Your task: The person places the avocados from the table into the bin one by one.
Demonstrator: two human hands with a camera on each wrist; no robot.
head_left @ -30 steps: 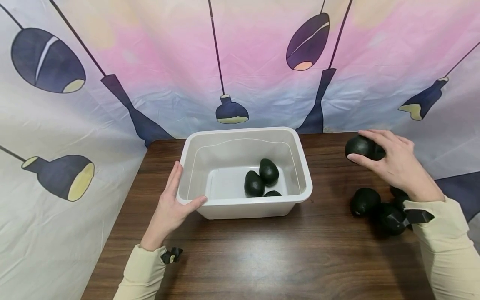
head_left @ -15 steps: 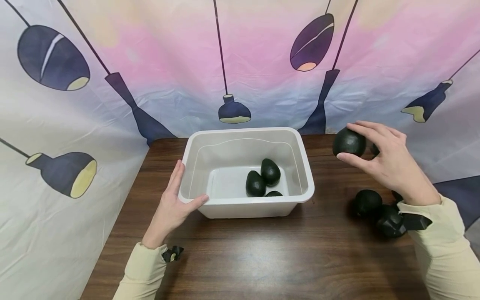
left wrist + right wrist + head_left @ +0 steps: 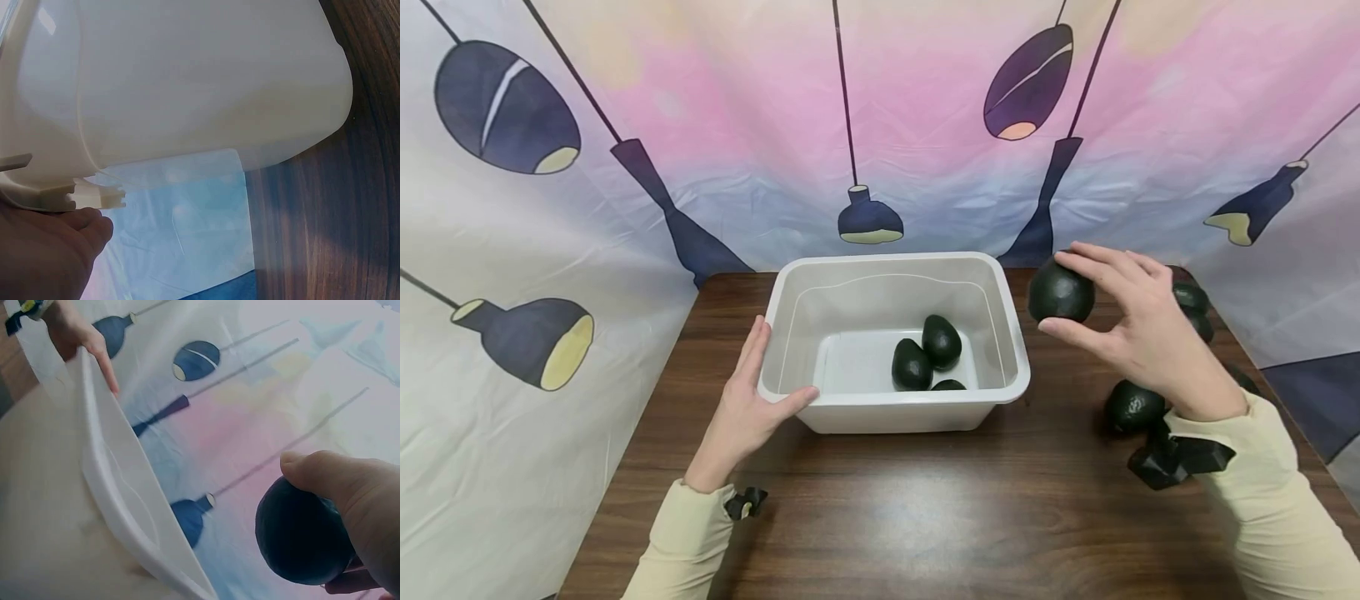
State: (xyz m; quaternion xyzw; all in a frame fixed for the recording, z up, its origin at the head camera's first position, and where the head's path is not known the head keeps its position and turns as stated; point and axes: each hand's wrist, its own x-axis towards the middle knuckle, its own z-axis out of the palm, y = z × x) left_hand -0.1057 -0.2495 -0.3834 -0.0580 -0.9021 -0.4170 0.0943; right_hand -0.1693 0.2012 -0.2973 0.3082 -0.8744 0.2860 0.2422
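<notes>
A dark green avocado (image 3: 1061, 290) is held up between the thumb and fingers of my right hand (image 3: 1138, 321), just right of the bin and above the table. The right wrist view shows the same avocado (image 3: 303, 531) beside the rim. My left hand (image 3: 741, 408) rests at the near left corner of the white plastic bin (image 3: 891, 400), fingers straight along its left side, thumb over the front rim. Inside the bin lie an avocado (image 3: 942, 342), another avocado (image 3: 912, 365) touching it, and a third avocado (image 3: 948, 385) mostly hidden by the front wall.
Several more avocados lie on the right of the wooden table (image 3: 895, 517): one avocado (image 3: 1135, 406) near my right wrist, another avocado (image 3: 1190, 297) farther back, others partly hidden by the arm. A printed cloth (image 3: 737, 125) hangs behind the table.
My right hand has carried the avocado leftward, toward the bin, uncovering avocados at the back right. The left hand has stayed at the bin's corner.
</notes>
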